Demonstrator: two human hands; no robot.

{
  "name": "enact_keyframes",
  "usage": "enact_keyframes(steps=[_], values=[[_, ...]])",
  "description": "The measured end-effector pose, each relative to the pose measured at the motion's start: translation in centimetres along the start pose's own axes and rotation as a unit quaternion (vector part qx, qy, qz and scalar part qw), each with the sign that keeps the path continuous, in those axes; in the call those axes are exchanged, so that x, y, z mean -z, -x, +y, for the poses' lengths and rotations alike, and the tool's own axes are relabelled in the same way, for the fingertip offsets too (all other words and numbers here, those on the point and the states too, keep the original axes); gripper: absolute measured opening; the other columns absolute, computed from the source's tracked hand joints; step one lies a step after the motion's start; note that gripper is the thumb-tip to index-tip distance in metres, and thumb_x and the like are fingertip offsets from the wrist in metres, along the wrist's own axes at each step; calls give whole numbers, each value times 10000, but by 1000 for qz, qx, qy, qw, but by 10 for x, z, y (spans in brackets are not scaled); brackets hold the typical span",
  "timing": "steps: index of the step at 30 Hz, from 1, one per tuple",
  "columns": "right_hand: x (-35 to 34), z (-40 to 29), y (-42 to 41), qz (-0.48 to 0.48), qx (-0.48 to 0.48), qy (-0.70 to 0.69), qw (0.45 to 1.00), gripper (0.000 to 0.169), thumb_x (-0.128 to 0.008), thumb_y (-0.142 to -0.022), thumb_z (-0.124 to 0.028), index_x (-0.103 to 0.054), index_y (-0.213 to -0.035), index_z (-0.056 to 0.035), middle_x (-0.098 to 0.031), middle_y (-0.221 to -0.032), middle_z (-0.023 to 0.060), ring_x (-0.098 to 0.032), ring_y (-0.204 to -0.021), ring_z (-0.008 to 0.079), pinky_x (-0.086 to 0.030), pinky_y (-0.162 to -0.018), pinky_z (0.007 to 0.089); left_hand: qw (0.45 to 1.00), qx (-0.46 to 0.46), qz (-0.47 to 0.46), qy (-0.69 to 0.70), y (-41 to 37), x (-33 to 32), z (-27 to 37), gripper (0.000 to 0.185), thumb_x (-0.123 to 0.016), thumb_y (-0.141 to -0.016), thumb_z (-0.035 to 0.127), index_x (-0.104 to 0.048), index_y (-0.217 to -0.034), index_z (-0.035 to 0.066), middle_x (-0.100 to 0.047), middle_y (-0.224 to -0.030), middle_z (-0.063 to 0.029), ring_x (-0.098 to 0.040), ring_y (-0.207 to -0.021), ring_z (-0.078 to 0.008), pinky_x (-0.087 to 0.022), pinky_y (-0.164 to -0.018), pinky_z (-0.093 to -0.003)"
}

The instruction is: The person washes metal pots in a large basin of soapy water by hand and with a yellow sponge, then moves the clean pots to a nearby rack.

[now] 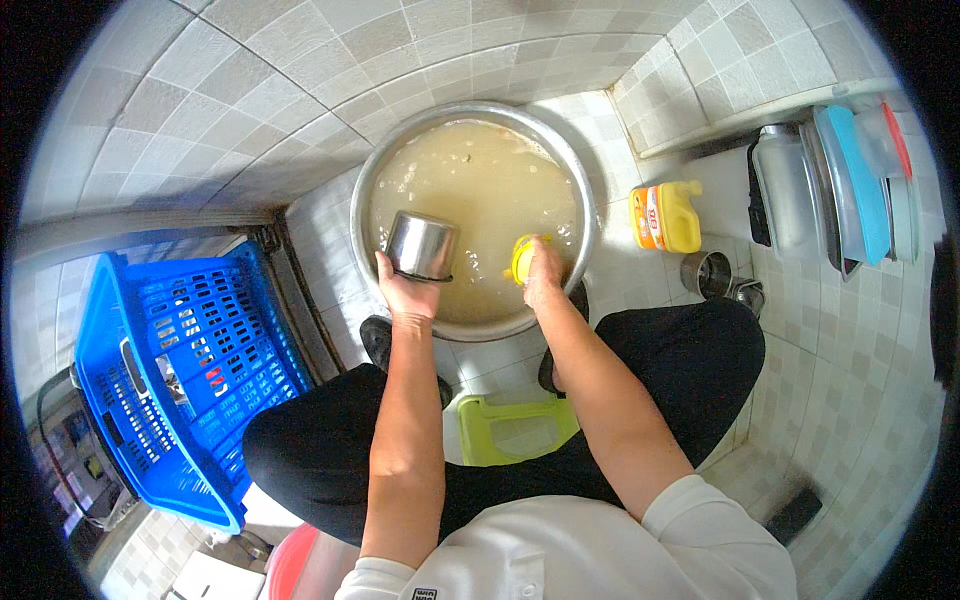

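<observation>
My left hand (409,292) grips a shiny steel pot (424,246) by its dark rim; its closed bottom faces up and away from me over the near left of a large round metal basin (360,217). Cloudy, brownish water (472,172) with bits of foam fills much of the basin. Over the basin's right side, my right hand (543,268) holds a small yellow object (523,256), perhaps a scrubber or a lid; the fingers hide part of it.
A yellow detergent jug (667,216) and a metal cup (705,274) stand right of the basin. Trays and lidded containers (855,187) lean at the far right wall. A blue plastic crate (202,360) is at left. A green plastic stool (480,435) lies beneath me.
</observation>
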State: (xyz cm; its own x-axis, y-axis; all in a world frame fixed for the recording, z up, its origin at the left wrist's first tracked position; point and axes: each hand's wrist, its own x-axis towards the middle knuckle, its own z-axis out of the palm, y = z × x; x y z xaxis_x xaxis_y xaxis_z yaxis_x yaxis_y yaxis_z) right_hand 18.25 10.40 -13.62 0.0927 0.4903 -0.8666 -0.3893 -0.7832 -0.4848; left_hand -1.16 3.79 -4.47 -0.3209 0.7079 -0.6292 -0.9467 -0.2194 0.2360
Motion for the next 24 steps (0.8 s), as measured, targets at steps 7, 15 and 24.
enact_keyframes(steps=[7,15,24], values=[[-58,-13,82,-304,162,100,934,217,-649,-877,-152,-645,-1039,-8,-676,-939,79,-651,-819,205,-512,-769,310,995,-25,-3,-96,-8,10,-6,669,-291,-1030,575,-442,-1433,62,-510,-1438,-141,-455,-1338,-374,-324,-1149,-524],[-61,7,130,-258,577,554,542,492,-551,-937,-249,-487,-1350,9,-387,-1492,184,-328,-1398,430,-254,-1145,584,994,25,17,-105,-15,26,-8,722,-343,-992,643,-487,-1371,46,-546,-1379,-174,-511,-1278,-355,-373,-1112,-486],[-70,-21,102,-132,582,543,591,519,-584,-922,-250,-484,-1353,22,-440,-1454,196,-425,-1329,398,-330,-1101,531,972,122,-3,-199,-7,24,-29,490,-431,-1040,435,-537,-1340,62,-593,-1331,-123,-560,-1236,-284,-407,-1078,-489]])
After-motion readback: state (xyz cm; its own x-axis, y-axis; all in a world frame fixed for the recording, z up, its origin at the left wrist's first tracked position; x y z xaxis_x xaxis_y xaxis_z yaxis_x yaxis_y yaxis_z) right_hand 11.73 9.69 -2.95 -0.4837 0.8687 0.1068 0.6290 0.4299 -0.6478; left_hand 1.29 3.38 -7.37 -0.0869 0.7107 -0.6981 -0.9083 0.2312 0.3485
